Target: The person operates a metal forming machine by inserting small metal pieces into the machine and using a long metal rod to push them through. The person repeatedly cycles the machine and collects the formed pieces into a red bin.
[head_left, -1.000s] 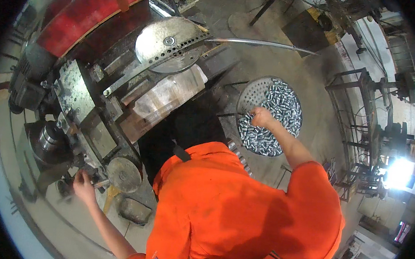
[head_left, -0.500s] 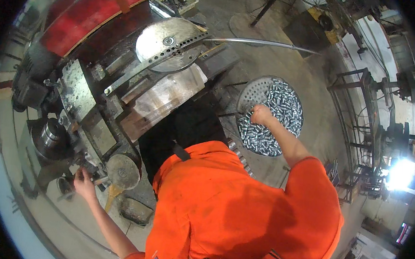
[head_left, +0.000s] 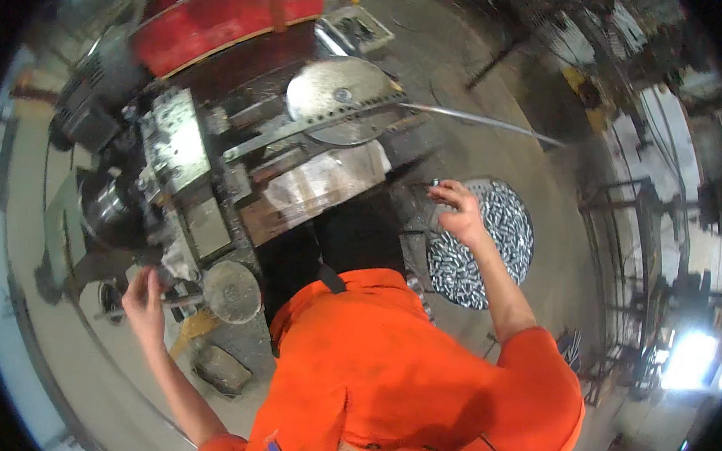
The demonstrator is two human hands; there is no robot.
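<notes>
Our left hand [head_left: 146,307] stays by the machine's rod handle [head_left: 183,301]; we cannot tell whether its grip closes around it. Our right hand [head_left: 463,218] has lifted off the metal cylinders [head_left: 478,270] to the round tray's [head_left: 481,186] upper-left edge, grip narrow, apparently pinching one small cylinder [head_left: 435,182] just beyond that edge: picked, clear of the pile.

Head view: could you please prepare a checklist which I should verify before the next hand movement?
1. Right hand has a small metal piece at its fingertips: ok.
2. Left hand grips the rod: cannot tell, the fingers are blurred.
3. Round tray holds more pieces: ok, many.
4. Left sleeve is apart from the machine: ok.
5. Hands covered: not ok, both are bare.
6. Shiny cylinder is not turning: cannot tell.
</notes>
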